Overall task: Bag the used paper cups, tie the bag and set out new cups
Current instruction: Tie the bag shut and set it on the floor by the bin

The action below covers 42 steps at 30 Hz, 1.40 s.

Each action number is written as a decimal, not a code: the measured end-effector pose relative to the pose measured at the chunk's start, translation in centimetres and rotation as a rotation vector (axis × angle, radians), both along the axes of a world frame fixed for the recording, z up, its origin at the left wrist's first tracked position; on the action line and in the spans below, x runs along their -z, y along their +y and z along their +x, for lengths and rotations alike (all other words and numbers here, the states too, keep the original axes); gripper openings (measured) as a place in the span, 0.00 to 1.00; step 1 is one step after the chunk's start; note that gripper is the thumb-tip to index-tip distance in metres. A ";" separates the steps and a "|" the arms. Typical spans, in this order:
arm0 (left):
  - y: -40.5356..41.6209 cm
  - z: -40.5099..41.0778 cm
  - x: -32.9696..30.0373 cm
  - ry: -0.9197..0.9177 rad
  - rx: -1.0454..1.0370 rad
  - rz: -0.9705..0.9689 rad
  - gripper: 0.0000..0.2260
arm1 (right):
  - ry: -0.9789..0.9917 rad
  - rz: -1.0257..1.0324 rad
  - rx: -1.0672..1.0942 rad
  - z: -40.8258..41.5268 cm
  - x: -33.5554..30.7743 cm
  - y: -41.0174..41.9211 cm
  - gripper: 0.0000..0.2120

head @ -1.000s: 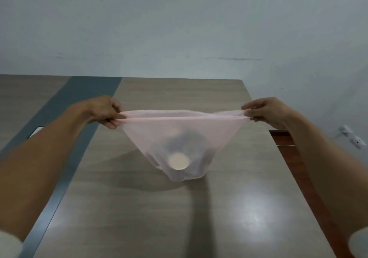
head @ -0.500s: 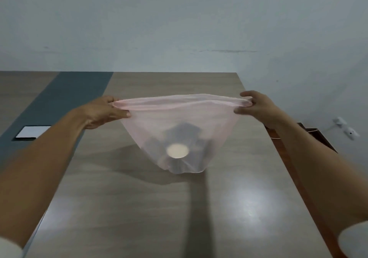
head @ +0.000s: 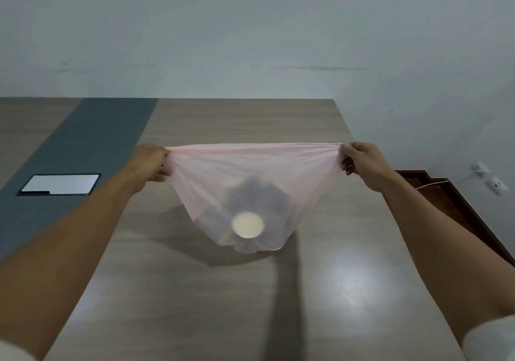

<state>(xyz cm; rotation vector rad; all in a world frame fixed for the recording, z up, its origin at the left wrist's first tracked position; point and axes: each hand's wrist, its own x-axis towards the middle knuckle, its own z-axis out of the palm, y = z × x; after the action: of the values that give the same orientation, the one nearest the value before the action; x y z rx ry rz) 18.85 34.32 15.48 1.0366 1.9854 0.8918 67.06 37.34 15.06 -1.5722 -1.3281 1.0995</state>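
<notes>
- Bag (head: pixel 250 176) first: it is thin, pink and see-through, and I hold it up over the table (head: pixel 195 291).
- My left hand (head: pixel 150 162) is closed tight, pinching the left end of the bag's top edge.
- My right hand (head: pixel 362 162) is closed tight too, pinching the right end of the top edge.
- My hands are well apart, so the top edge is pulled into a long, nearly straight line between them.
- The top looks pressed almost flat, front to back.
- Below my hands the bag hangs down and gets narrow, like a scoop.
- The bottom of the bag is low, close to the table. I cannot tell if it touches the wood.
- Cups (head: pixel 256 201) sit in the bottom of the bag. They look like a dark, blurry lump through the plastic.
- One cup (head: pixel 247 224) shows a pale round end that faces me.
- I cannot count the cups.
- The bag's shadow lies on the table under it.
- The table is brown wood with a grey strip (head: pixel 83 143) on the left side.
- A flat white panel (head: pixel 60 184) is set in that strip, left of my left arm.
- A pale wall (head: pixel 250 31) stands at the far end of the table.
- White plugs (head: pixel 489 180) are on the wall, far to the right.
</notes>
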 end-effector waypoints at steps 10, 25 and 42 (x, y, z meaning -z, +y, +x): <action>1.3 13.2 2.5 0.845 0.793 0.355 0.29 | 0.034 -0.014 0.010 -0.2 0.6 0.4 0.13; 3.0 12.9 1.5 0.586 0.644 0.147 0.15 | -0.917 0.744 -0.178 -12.4 5.4 -3.8 0.18; -1.6 13.8 6.5 0.606 0.712 0.068 0.16 | -1.057 0.690 -0.307 -15.9 9.3 -6.9 0.10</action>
<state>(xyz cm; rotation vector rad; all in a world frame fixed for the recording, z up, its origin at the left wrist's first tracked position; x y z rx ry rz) 32.62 32.71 8.94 2.0546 1.7937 0.2610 51.19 30.46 5.74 -1.4187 -2.3516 -0.2019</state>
